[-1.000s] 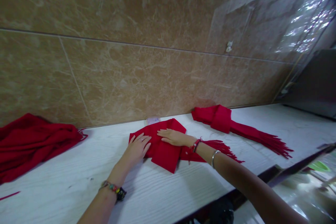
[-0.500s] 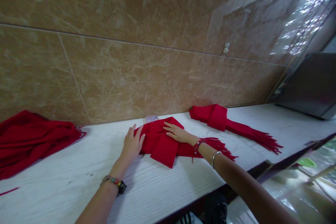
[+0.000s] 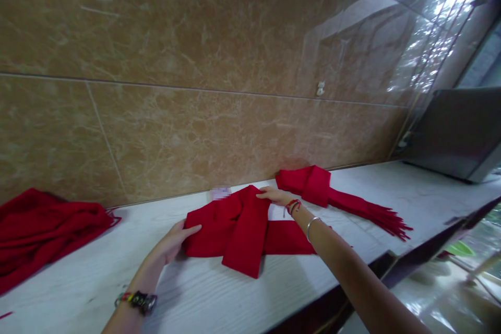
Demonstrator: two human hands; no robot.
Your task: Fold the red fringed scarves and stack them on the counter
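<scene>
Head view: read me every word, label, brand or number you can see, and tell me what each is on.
No text is readable.
Small pale slip behind the middle red scarf: too blurred to read.
Scarves, wall and grey box: no lettering shows.

Have drawn the left hand (image 3: 172,240) back from the top of the folded scarf (image 3: 207,229) to its left edge, now with thumb (image 3: 193,230) above and fingers partly out of sight. Have shifted the right hand (image 3: 276,196) from the middle of the folded scarf to its upper right corner, now pinching there. Can now see the crossing flap (image 3: 246,240) more straight from that corner to below the lower edge. Have hidden almost all the fringe (image 3: 331,227), right of the folded scarf, behind the right forearm (image 3: 336,250).
</scene>
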